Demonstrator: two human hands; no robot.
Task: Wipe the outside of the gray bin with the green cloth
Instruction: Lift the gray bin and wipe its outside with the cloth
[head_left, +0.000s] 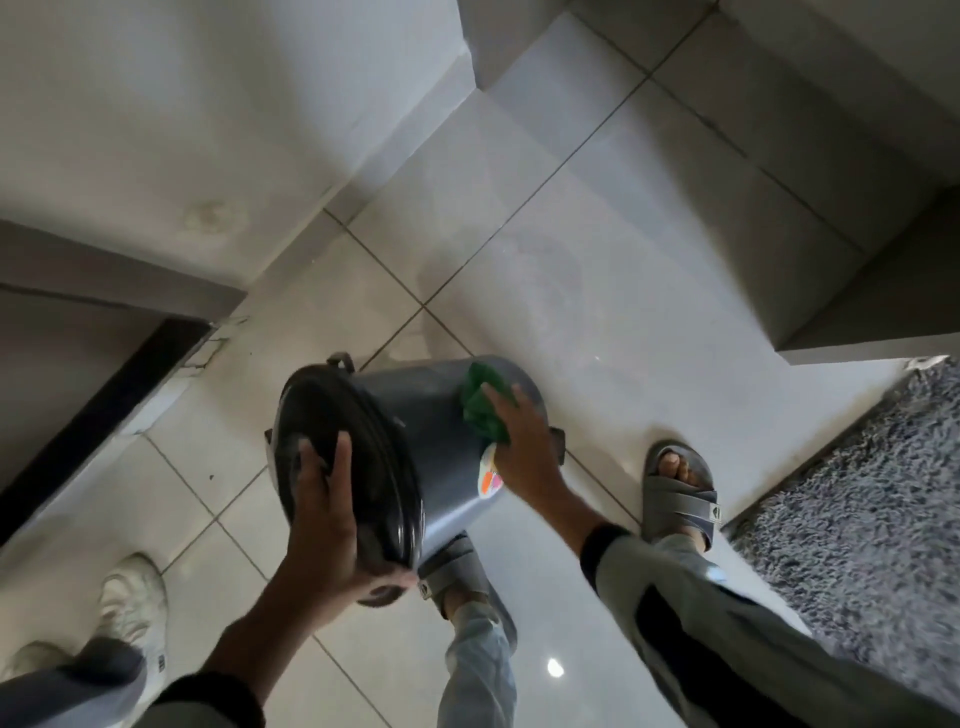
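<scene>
The gray bin (426, 415) is tipped toward me, its dark lidded top facing lower left and its base up and to the right. My left hand (324, 514) grips the dark rim and lid and holds the bin tilted. My right hand (519, 447) presses the crumpled green cloth (480, 410) flat against the bin's outer wall near its base. A colourful sticker (489, 480) shows on the wall just below my right wrist. The bin's far side is hidden.
My feet in gray sandals (680, 493) stand on the white tiled floor (597, 249), one under the bin. Another person's white sneaker (132, 597) is at lower left. A shaggy gray rug (872, 509) lies to the right. Walls and a dark doorway edge (98, 421) close in on the left.
</scene>
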